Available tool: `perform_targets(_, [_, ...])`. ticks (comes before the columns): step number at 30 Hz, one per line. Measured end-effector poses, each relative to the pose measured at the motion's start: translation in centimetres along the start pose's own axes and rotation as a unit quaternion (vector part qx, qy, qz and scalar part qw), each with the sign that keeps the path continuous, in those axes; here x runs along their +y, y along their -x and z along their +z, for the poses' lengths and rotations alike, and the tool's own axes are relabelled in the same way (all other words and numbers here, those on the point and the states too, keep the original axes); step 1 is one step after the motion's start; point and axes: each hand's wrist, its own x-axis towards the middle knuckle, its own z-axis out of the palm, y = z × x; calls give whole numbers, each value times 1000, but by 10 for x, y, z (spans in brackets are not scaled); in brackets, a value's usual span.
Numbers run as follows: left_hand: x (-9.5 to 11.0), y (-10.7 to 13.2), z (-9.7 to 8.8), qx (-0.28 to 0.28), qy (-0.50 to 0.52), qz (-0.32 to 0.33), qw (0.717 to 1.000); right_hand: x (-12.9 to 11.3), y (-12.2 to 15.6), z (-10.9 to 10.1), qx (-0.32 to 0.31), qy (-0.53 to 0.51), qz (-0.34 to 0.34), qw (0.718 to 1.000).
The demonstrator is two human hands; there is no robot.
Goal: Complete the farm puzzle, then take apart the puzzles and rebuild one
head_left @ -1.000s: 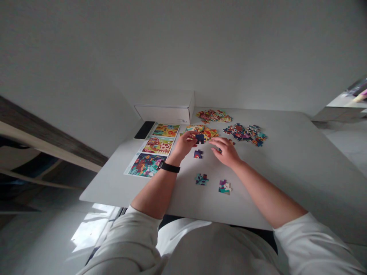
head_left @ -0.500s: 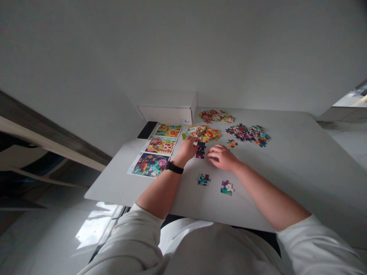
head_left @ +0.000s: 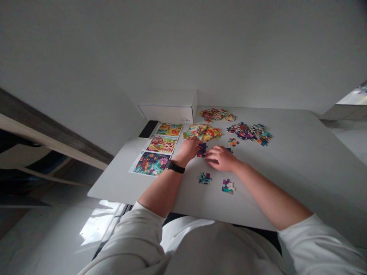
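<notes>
Puzzle pieces (head_left: 202,150), dark blue and joined, lie flat mid-table (head_left: 286,164), pinned between both hands. Left hand (head_left: 189,148) presses curled fingers on their left edge; right hand (head_left: 220,157) rests spread fingertips on the right. They look light, thin and stiff, likely best pinched by the edges.

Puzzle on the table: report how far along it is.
Barely begun. Done: only a dark blue cluster of joined pieces lies between the hands. In hand: left hand and right hand both press on that cluster. Left: two loose bits near the table edge, three unsorted piles beyond, and the reference sheet beside them.
</notes>
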Motion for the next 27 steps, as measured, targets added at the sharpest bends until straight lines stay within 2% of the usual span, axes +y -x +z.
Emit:
perform_targets(6, [-7, -1, 5, -18, -62, 27, 998, 3, 0, 3, -10, 7, -9, 1000])
perform_targets(11, [-5, 0, 5, -19, -61, 50, 997, 3, 1, 4, -11, 8, -8, 1000])
perform_targets(20, [-12, -1, 5, -26, -65, 48, 996, 2, 1, 4, -8, 9, -7, 1000])
perform_targets(27, [-9, -1, 3, -36, -65, 57, 996, 2, 1, 3, -5, 13, -6, 1000])
